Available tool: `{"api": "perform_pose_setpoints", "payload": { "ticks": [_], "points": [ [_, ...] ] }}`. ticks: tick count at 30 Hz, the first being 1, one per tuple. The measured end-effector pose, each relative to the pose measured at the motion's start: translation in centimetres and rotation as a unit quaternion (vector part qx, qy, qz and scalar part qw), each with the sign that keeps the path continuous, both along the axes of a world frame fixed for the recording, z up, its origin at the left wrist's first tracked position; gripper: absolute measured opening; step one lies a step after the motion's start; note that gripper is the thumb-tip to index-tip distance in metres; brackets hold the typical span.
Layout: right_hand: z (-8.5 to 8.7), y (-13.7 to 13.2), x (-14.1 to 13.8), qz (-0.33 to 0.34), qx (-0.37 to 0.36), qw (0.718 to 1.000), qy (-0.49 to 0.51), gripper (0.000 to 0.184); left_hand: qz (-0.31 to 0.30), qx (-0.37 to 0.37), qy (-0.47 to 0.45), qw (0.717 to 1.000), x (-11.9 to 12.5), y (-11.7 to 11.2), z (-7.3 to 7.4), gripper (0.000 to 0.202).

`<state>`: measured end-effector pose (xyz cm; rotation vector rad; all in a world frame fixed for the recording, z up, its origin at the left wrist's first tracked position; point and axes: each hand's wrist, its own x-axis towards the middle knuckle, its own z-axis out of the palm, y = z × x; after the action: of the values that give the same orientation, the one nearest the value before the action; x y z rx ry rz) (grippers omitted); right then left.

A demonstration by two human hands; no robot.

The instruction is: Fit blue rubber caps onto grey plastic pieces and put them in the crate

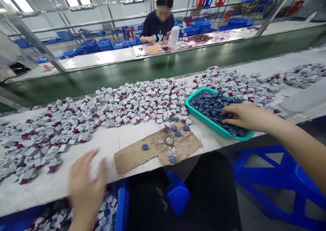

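Note:
My right hand [238, 115] reaches into a turquoise plastic basket [209, 123] filled with small dark blue pieces [205, 103]. Its fingers and thumb are bent together around dark blue pieces; the exact grip is partly hidden. My left hand [86, 180], blurred by motion, hovers over the table's front edge with thumb and fingers apart and nothing visible in them. Between my hands lies a torn cardboard sheet [137, 154] with a wet, shiny patch. A round metallic-looking disc [169, 141] sits on that patch, with several loose dark blue pieces around it.
A long heap of small white-and-maroon blocks [142, 100] covers the table behind the cardboard. Below the table at left, a blue bin [122, 203] holds similar blocks. A blue stool [280, 180] stands at right. Across the green conveyor belt [114, 71] sits another person [159, 23].

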<state>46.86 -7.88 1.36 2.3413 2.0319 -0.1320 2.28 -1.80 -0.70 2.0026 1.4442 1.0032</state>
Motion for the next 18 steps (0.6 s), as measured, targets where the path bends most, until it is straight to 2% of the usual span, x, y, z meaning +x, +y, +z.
{"api": "perform_pose_setpoints", "payload": {
  "ticks": [1,2,4,5,7,10,12,15,18],
  "points": [
    [0.1,0.1,-0.3,0.004,-0.002,1.0,-0.007,0.016,-0.011,0.053,0.032,0.998,2.7,1.0,-0.1,0.031],
    [0.2,0.2,-0.5,0.002,0.001,1.0,-0.015,0.016,-0.061,0.063,0.063,0.994,5.5,2.0,0.0,0.033],
    [0.3,0.2,-0.8,-0.002,0.01,0.999,-0.038,0.022,-0.192,0.099,0.232,0.949,10.5,3.9,0.2,0.037],
    [0.2,0.1,-0.9,0.001,0.015,0.999,-0.047,0.025,-0.229,0.099,0.261,0.933,12.4,4.8,0.4,0.037],
    [0.0,-0.1,-1.0,0.011,0.031,0.998,-0.06,0.026,-0.274,0.097,0.298,0.909,14.7,6.2,0.7,0.033],
    [-0.6,-0.1,-1.1,0.023,0.062,0.996,-0.061,0.024,-0.304,0.084,0.313,0.896,15.3,7.6,0.8,0.024],
    [-0.9,0.1,-1.2,0.03,0.082,0.995,-0.052,0.027,-0.316,0.076,0.313,0.892,14.9,8.0,0.8,0.025],
    [-1.1,0.6,-1.2,0.054,0.102,0.993,-0.026,0.03,-0.318,0.058,0.293,0.9,14.6,8.2,0.7,0.031],
    [-1.1,0.9,-1.0,0.076,0.117,0.99,0.009,0.03,-0.313,0.027,0.246,0.917,14.7,8.5,0.4,0.029]
  ]
}}
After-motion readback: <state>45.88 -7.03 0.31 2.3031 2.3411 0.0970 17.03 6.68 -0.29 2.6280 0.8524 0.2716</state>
